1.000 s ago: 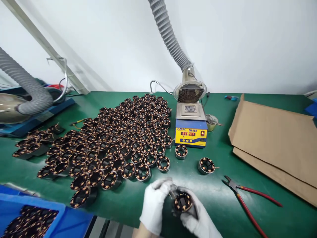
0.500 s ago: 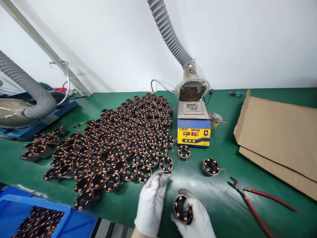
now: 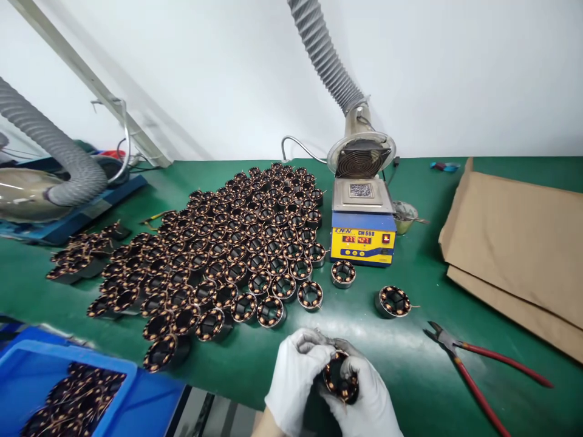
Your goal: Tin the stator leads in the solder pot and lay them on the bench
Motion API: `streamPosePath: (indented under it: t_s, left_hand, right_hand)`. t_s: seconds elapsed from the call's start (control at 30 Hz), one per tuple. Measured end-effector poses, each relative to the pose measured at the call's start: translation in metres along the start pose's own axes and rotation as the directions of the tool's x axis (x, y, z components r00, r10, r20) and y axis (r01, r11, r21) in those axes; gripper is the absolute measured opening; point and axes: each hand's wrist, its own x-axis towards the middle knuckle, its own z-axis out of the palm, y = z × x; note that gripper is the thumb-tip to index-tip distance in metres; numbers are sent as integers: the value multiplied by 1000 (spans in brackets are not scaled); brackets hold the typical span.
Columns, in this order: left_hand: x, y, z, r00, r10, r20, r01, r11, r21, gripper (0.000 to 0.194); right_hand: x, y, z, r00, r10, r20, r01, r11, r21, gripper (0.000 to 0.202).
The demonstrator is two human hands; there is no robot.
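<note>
Low in front of me, my right hand (image 3: 364,388), in a white glove, is wrapped round a motor stator (image 3: 334,391), a dark ring with copper windings. The stator is tilted so its open face points at me. Against its upper left edge, my left hand (image 3: 298,373), also gloved, has thumb and fingers pinched together. What sits between those fingertips is too small to make out. Just beyond the hands, many similar stators (image 3: 246,267) stand close together on the green table. Two more, a stator (image 3: 343,275) and a stator with a wire end sticking out (image 3: 394,302), stand apart to the right.
A yellow and blue solder pot (image 3: 362,243) stands under a fume hood (image 3: 362,155). Red-handled cutting pliers (image 3: 449,343) and a cardboard sheet (image 3: 519,243) lie at right. At lower left, a blue bin (image 3: 122,370) holds more stators. A small metal cup (image 3: 403,218) stands beside the pot.
My left hand has moved right to the held stator, its fingers going from stretched to pinched. My right hand still grips the stator. The whole view has shifted slightly.
</note>
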Motion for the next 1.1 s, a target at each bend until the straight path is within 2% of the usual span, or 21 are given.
streamPosePath:
  t_s: [0.07,0.17,0.2,0.3,0.33,0.37,0.43,0.5,0.6,0.67,0.73,0.8,0.87,1.03,1.1]
  left_hand:
    - [0,0,1,1000,-2,-30,2,1000,15,17]
    - [-2,5,0,1000,-4,-12,5,996,90,12]
    - [-3,8,0,1000,2,-1,-2,991,132,16]
    - [-6,13,2,999,43,21,-47,955,292,56]
    - [-6,14,3,998,49,42,-60,947,317,57]
    - [-4,13,5,997,48,58,-64,947,316,50]
    - [1,11,8,998,29,61,-43,968,246,21]
    - [8,8,7,998,19,53,-25,994,110,7]
    - [16,7,-5,997,71,17,-70,994,-82,15]
    - [16,9,-15,992,123,-3,-123,989,-81,24]
    - [14,12,-20,994,98,53,-96,995,-38,31]
    - [12,12,-20,992,2,123,-1,1000,-10,35]
    - [11,9,-14,992,-62,111,69,996,-59,36]
    - [13,2,-4,993,-77,85,86,990,-115,24]
    - [13,3,-7,1000,-16,17,18,997,-76,21]
  right_hand:
    - [-1,0,1,998,-38,-40,36,999,-41,21]
    - [1,-1,1,990,-102,-95,96,993,-73,19]
    - [2,-2,1,986,-122,-109,114,990,-77,20]
    - [3,-3,-1,978,-163,-129,149,983,-111,27]
    - [3,-2,-1,978,-168,-122,152,980,-128,30]
    - [2,-1,-1,979,-167,-113,150,978,-146,31]
    - [-1,4,0,986,-144,-84,128,977,-172,28]
    - [-4,8,1,990,-126,-56,114,977,-178,28]
    - [-6,11,2,992,-126,-31,119,980,-159,29]
    - [-7,11,2,992,-127,-20,123,980,-157,28]
    - [-6,10,1,993,-118,-7,115,979,-166,27]
    - [-5,9,1,994,-109,-13,105,979,-174,28]
    - [-3,7,0,992,-121,-30,114,981,-158,27]
    - [2,0,0,982,-162,-100,148,979,-139,26]
    - [3,-1,0,979,-175,-104,159,977,-144,30]
